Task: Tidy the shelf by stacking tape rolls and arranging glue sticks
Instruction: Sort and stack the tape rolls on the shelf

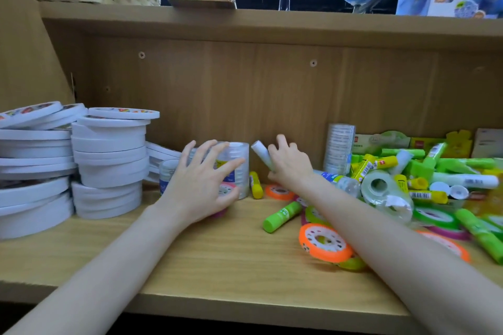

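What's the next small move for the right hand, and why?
Probably set the white glue stick upright against the back wall. The right hand already grips it, lifted off the shelf, while the other glue sticks lie scattered flat. The left hand hovers open over the clear tape stack, so that side is busy.

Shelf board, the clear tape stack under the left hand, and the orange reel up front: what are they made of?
Shelf board: looks like laminated wood or wood-print board, matte, printed grain, screw heads in the back panel.
Clear tape stack under the left hand: glossy see-through plastic film, wrapped.
Orange reel: probably moulded plastic, bright and smooth.
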Motion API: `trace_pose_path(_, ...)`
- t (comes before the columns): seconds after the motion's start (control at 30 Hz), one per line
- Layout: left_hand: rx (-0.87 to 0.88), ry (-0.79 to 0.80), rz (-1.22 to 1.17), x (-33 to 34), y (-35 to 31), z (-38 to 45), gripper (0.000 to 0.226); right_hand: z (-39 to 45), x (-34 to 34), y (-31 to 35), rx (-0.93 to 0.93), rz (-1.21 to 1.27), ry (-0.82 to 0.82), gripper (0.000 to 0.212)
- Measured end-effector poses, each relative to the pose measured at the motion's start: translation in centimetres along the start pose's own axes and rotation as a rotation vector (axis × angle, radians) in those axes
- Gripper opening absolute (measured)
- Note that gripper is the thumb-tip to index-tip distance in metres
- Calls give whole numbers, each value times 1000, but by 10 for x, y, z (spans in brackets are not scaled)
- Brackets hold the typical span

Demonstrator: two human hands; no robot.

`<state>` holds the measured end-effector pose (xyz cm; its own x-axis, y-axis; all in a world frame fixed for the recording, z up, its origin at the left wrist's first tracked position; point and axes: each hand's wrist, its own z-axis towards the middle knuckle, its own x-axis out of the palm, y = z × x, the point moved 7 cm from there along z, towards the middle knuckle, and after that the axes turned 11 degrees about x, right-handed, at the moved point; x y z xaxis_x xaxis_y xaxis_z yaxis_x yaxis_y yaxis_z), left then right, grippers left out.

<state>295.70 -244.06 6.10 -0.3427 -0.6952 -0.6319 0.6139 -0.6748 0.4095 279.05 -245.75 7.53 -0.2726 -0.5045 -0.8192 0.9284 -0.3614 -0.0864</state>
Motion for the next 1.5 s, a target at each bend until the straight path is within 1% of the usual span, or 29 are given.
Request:
trace_pose_path(0.07,-18,-15,-13,-1,2,0,48,1,-3,-2,-21,59,22,38)
trace_pose_path(0.13,-32,-32,-26,-3,3,-1,46,6,-9,-13,-12,212,43,36)
trace_pose_path(0.17,-32,-31,-31,-2,2,0,44,8,-15,-21,16,344,52,34)
trace_pose_path(0.27,-25,-15,-35,0,0,1,42,14,-35,-45,139,853,85,23)
trace_pose_path(0.3,-26,-14,-41,0,-1,1,42,13,-38,-49,175,974,137,22)
trace_pose_path(0.33,-26,-18,-51,0,-2,1,42,10,-38,-51,198,1037,201,23)
trace_pose_path(0.37,-26,-18,-60,0,-3,2,42,6,-37,-53,209,1038,249,23)
trace_pose_path(0.43,-15,-42,-42,-5,-7,4,41,-2,-37,-58,217,986,280,24)
trace_pose_path(0.5,44,-108,-4,-16,-16,13,36,-8,-41,-67,217,963,257,25)
trace_pose_path(0.57,147,-136,43,-23,-32,28,29,-15,-52,-78,202,937,222,26)
trace_pose_path(0.6,203,-112,79,-24,-42,37,24,-19,-58,-84,200,926,206,26)
trace_pose_path(0.63,249,-41,120,-21,-51,46,18,-23,-64,-92,211,916,188,26)
trace_pose_path(0.67,275,88,133,-14,-58,53,13,-26,-70,-102,229,926,172,26)
trace_pose_path(0.7,262,230,150,-5,-62,59,15,-30,-75,-112,251,961,161,26)
trace_pose_path(0.73,248,363,168,7,-65,62,20,-33,-80,-123,271,1013,154,25)
trace_pose_path(0.77,221,463,191,12,-67,65,24,-37,-85,-134,296,1057,145,25)
trace_pose_path(0.87,188,569,238,22,-77,73,28,-47,-96,-171,387,1094,85,25)
trace_pose_path(0.97,124,597,210,31,-80,75,30,-58,-106,-199,437,1012,2,26)
trace_pose_path(1.03,72,549,171,27,-78,77,29,-66,-114,-211,445,905,-67,24)
trace_pose_path(1.07,41,489,141,20,-77,78,29,-69,-119,-215,441,864,-102,23)
trace_pose_path(1.13,-26,302,51,1,-71,81,27,-74,-130,-221,427,806,-168,24)
trace_pose_path(1.23,-114,-58,-168,-37,-64,84,22,-77,-145,-228,419,740,-237,30)
trace_pose_path(1.27,-139,-135,-236,-47,-63,85,21,-78,-149,-229,413,708,-256,31)
trace_pose_path(1.33,-158,-231,-379,-62,-69,89,19,-81,-153,-229,394,628,-257,30)
trace_pose_path(1.4,-147,-294,-535,-75,-83,92,15,-87,-155,-229,362,528,-210,29)
trace_pose_path(1.47,-149,-310,-701,-81,-99,94,11,-96,-154,-230,337,447,-137,28)
trace_pose_path(1.5,-151,-291,-794,-80,-109,95,11,-101,-153,-231,329,419,-110,28)
